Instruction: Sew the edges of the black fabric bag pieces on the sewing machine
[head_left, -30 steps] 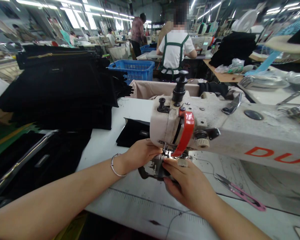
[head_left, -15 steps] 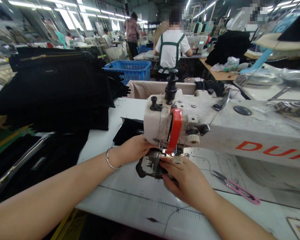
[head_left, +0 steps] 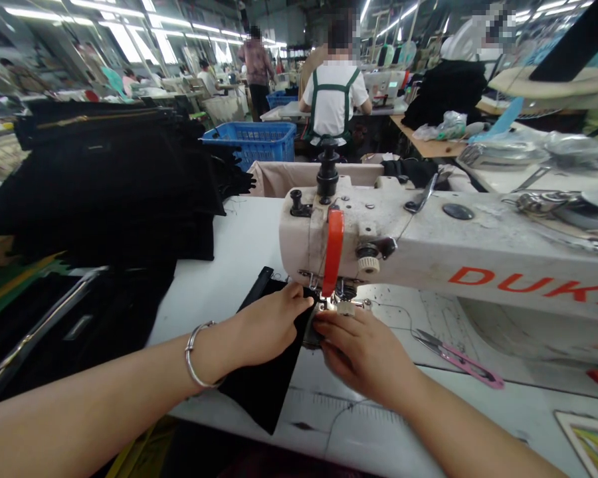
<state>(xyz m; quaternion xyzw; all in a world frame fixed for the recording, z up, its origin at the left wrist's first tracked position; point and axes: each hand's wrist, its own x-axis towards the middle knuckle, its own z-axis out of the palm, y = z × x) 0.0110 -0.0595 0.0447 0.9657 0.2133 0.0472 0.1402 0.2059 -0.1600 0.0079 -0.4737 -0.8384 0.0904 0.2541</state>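
A black fabric piece (head_left: 265, 392) lies on the white sewing table left of the needle, its lower corner pointing towards me. My left hand (head_left: 266, 324), with a silver bangle at the wrist, pinches its upper right edge just left of the presser foot (head_left: 325, 304). My right hand (head_left: 363, 345) rests right of the left one, its curled fingers close together at the metal needle plate (head_left: 311, 337). Whatever lies beneath those fingertips is hidden. Above both hands stands the head of the sewing machine (head_left: 299, 232), with an orange guard (head_left: 333, 252).
Pink-handled thread snips (head_left: 463, 362) lie right of my right hand. A tall stack of black fabric pieces (head_left: 109, 179) stands at the left. Behind the table are a blue basket (head_left: 259, 136) and a seated person (head_left: 332, 99) with their back to me.
My left hand has drawn back towards me, and the black piece now extends beneath it towards the table's front edge. My right hand stays by the presser foot. The view has shifted slightly.
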